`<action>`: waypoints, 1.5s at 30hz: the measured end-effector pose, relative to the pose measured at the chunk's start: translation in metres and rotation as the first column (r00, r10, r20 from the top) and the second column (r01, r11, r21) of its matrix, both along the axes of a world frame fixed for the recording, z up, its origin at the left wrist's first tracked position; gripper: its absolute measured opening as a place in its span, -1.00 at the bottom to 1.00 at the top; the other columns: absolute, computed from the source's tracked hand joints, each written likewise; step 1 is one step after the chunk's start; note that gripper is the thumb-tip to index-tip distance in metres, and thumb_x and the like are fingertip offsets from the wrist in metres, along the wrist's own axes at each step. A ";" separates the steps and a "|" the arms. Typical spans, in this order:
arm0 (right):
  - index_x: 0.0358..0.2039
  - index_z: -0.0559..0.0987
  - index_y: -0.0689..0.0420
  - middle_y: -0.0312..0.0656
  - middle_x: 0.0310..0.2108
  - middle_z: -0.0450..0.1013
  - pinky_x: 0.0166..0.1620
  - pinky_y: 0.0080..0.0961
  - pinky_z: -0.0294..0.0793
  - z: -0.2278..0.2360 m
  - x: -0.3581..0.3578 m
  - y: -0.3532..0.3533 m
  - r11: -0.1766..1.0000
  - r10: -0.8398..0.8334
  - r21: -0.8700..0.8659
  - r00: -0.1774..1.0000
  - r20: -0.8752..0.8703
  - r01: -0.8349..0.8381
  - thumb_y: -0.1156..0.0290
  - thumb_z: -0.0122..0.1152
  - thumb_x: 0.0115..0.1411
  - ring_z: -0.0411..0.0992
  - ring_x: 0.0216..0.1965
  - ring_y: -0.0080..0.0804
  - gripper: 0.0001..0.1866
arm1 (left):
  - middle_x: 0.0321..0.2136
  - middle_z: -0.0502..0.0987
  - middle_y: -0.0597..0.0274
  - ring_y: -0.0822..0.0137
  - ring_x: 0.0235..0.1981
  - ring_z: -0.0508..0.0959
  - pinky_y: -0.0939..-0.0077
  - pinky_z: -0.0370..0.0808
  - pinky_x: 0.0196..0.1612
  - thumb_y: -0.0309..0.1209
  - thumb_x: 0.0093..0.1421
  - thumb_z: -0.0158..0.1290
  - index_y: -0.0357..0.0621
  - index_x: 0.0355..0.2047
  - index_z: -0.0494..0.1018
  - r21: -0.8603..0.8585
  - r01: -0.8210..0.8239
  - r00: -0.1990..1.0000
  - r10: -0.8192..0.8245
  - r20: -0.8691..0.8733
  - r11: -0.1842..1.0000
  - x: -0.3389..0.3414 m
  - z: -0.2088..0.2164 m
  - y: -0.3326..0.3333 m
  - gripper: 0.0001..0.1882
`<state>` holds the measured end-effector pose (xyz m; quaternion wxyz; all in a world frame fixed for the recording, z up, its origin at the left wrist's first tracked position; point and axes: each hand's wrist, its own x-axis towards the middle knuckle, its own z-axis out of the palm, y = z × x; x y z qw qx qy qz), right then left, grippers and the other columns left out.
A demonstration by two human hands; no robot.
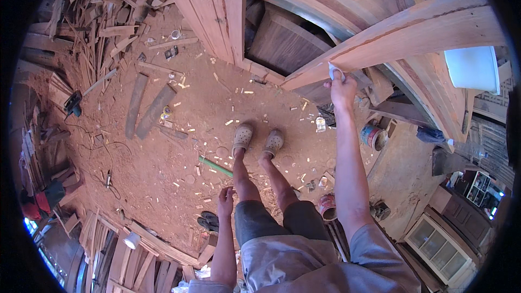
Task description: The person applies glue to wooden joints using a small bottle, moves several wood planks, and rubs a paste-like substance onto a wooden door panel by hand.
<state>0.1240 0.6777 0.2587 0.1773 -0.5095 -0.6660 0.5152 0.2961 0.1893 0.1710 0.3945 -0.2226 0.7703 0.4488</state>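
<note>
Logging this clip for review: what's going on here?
A person stands on a sawdust-strewn dirt floor in a woodworking shop. Their right hand presses a small pale pad, possibly sandpaper, against the edge of a long wooden beam. The left hand hangs empty beside the thigh. Paint cans stand nearby.

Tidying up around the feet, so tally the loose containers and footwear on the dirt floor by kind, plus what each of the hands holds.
Paint cans: 2, one by the beam, one near the right leg
Small jar: 1
Spare dark sandals: 1 pair
Worn clogs: 1 pair
White pad under right hand: 1
Left hand: 0 held
Total: 6
</note>
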 end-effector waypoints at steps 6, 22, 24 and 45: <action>-0.25 0.52 0.42 -0.16 -0.61 0.48 -0.49 -0.54 0.43 -0.003 0.002 0.003 1.000 0.001 0.004 0.999 -0.042 -0.001 0.31 0.04 0.22 0.48 -0.62 -0.49 -0.65 | -0.40 0.58 0.18 0.52 -0.60 0.33 0.55 0.33 -0.48 -0.22 0.31 -0.11 -0.25 -0.13 0.45 -0.008 0.019 1.000 -0.019 -0.015 1.000 -0.001 -0.004 -0.001 -0.66; -0.27 0.52 0.42 -0.17 -0.67 0.46 -0.45 -0.51 0.44 0.010 0.000 0.001 0.999 -0.015 0.048 1.000 0.009 0.014 0.29 0.04 0.21 0.47 -0.62 -0.48 -0.63 | -0.42 0.56 0.24 0.56 -0.58 0.32 0.60 0.31 -0.48 -0.23 0.31 -0.09 -0.24 -0.13 0.43 0.036 -0.034 0.999 0.034 -0.001 0.999 -0.005 -0.008 0.002 -0.68; -0.28 0.52 0.43 -0.15 -0.65 0.47 -0.46 -0.51 0.44 0.010 0.000 0.002 0.999 -0.005 0.040 1.000 0.013 0.004 0.28 0.04 0.20 0.48 -0.62 -0.48 -0.63 | -0.42 0.56 0.24 0.55 -0.58 0.33 0.60 0.32 -0.48 -0.22 0.31 -0.09 -0.24 -0.14 0.44 0.034 -0.036 0.999 0.036 -0.003 0.999 -0.004 -0.009 0.001 -0.68; -0.20 0.52 0.42 -0.05 -0.51 0.53 -0.47 -0.50 0.48 -0.022 -0.003 0.001 0.998 0.014 0.057 0.995 0.100 -0.020 0.32 0.03 0.21 0.53 -0.59 -0.44 -0.64 | -0.40 0.59 0.22 0.53 -0.59 0.34 0.59 0.33 -0.46 -0.19 0.30 -0.09 -0.26 -0.13 0.45 -0.012 -0.001 1.000 0.001 -0.014 1.000 -0.003 -0.005 -0.002 -0.63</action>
